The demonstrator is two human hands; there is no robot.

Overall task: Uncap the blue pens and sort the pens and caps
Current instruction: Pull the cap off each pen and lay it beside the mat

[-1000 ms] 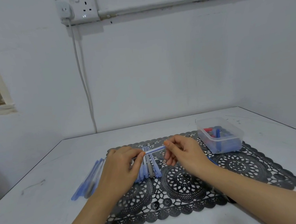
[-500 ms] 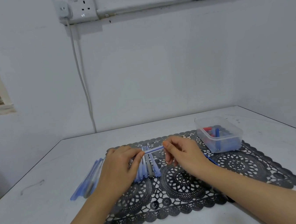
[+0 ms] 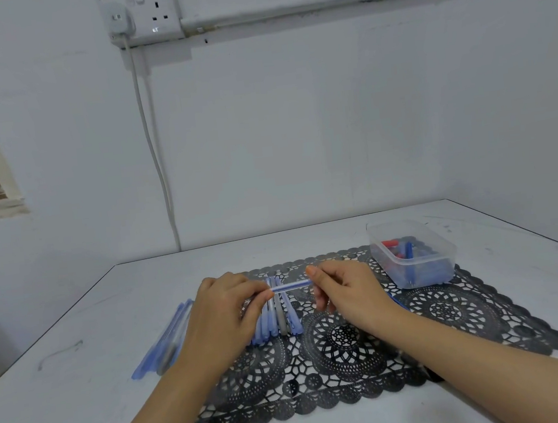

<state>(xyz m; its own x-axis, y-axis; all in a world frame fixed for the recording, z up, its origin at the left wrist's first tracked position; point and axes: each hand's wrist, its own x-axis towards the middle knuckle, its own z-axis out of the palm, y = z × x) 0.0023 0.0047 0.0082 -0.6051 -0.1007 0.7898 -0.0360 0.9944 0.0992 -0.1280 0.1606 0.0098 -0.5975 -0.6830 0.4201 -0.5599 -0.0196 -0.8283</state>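
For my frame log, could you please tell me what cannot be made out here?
Head view, held pen: ends covered by left hand and right hand; cap state unclear.
Head view, plastic container: contents too small and blurred to count.
Head view, left pen pile: partly behind the left hand.

A black lace mat (image 3: 453,313) lies on the white table (image 3: 85,317) below a wall socket (image 3: 153,14).

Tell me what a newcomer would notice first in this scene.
The left hand and right hand pinch one blue pen by its ends above the black lace mat. A clear tub of blue and red pieces sits on the mat's far right corner; loose pens lie off its left edge.
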